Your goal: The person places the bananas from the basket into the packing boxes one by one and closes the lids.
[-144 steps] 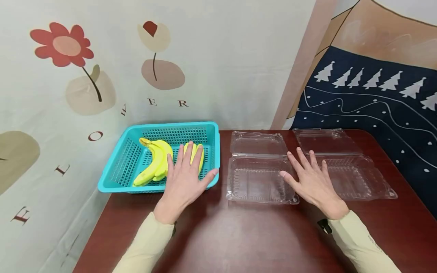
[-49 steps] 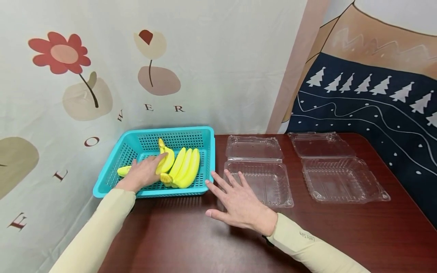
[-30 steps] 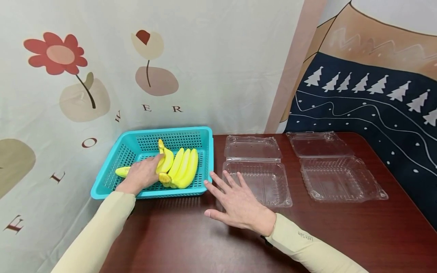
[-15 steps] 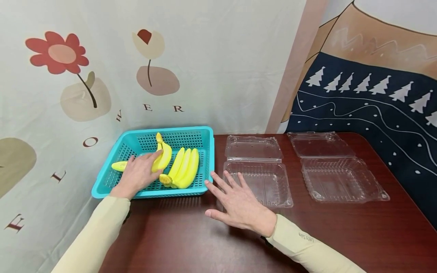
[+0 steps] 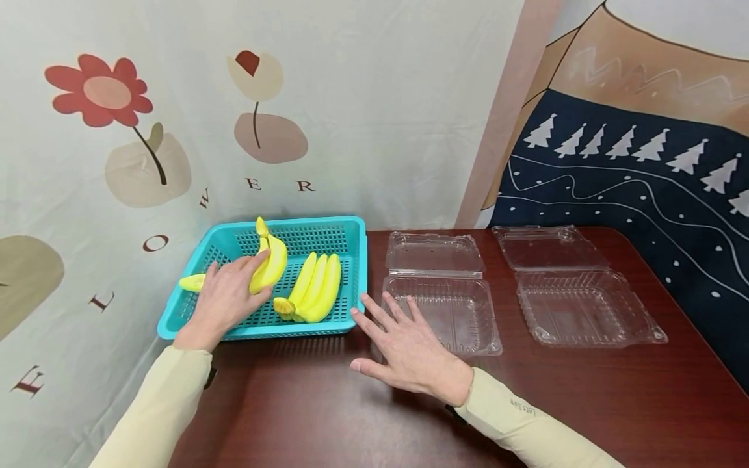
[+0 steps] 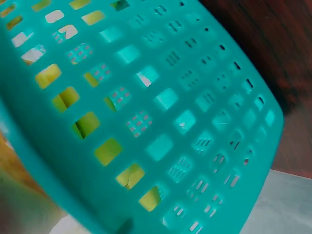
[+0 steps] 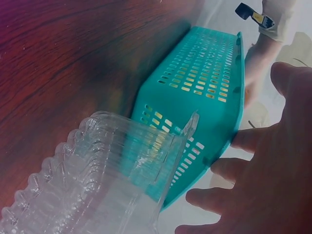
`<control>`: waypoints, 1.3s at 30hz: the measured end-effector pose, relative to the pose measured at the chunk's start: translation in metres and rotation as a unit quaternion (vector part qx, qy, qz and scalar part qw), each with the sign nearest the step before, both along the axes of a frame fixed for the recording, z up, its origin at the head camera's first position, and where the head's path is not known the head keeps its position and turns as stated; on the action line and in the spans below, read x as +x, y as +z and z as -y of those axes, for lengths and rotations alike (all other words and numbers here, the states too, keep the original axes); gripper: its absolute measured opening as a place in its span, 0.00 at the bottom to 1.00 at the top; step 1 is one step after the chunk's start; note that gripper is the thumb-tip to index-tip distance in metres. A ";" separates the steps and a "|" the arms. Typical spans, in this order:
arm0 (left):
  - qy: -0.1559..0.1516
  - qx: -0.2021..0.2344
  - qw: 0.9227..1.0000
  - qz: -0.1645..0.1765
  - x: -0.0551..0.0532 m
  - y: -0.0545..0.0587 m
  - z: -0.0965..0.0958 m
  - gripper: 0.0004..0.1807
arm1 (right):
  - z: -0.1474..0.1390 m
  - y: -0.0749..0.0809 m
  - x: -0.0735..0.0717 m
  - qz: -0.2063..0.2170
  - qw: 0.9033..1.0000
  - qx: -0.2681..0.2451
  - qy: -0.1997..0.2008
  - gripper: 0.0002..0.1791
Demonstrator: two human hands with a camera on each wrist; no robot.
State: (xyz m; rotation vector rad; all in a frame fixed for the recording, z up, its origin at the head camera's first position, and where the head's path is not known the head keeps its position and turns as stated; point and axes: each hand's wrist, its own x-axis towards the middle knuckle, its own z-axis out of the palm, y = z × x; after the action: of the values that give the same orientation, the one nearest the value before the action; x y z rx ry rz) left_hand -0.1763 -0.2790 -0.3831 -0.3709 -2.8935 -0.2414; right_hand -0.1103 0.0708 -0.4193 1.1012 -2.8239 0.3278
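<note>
My left hand (image 5: 225, 296) grips a bunch of yellow bananas (image 5: 274, 263) inside the turquoise slotted basket (image 5: 361, 279). The bunch's stem points to the basket's back wall, and one banana's tip sticks out left of the hand. To its right lies a second bunch (image 5: 318, 292) on the basket floor, untouched. My right hand (image 5: 412, 348) is spread, fingertips near the basket's front right corner and over the edge of a clear hinged container (image 5: 468, 312). In the right wrist view that hand (image 7: 263, 180) holds nothing. The left wrist view is mostly filled by the basket's outer wall (image 6: 195, 141).
A second clear container (image 5: 585, 312) lies with its lid folded back, right of the first. All stands on a dark red-brown table (image 5: 328, 403). Behind it hang a pale flower-printed cloth (image 5: 374, 130) and a navy cloth with white trees (image 5: 643, 188).
From hovering flat over the basket, my left hand has taken hold of the left bunch and shifted it left and up. My right hand moved left from the containers, then stayed still.
</note>
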 end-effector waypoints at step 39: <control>-0.101 0.035 0.984 -0.145 0.046 0.050 -0.070 0.36 | -0.062 0.008 0.010 -0.051 0.995 -0.037 -0.075 0.44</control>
State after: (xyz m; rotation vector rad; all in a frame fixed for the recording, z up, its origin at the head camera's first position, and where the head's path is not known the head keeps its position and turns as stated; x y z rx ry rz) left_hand -0.1299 -0.2091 -0.3332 -0.6317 -2.5552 -0.2946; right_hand -0.1000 0.1324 -0.4117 0.8601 -2.7601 0.3495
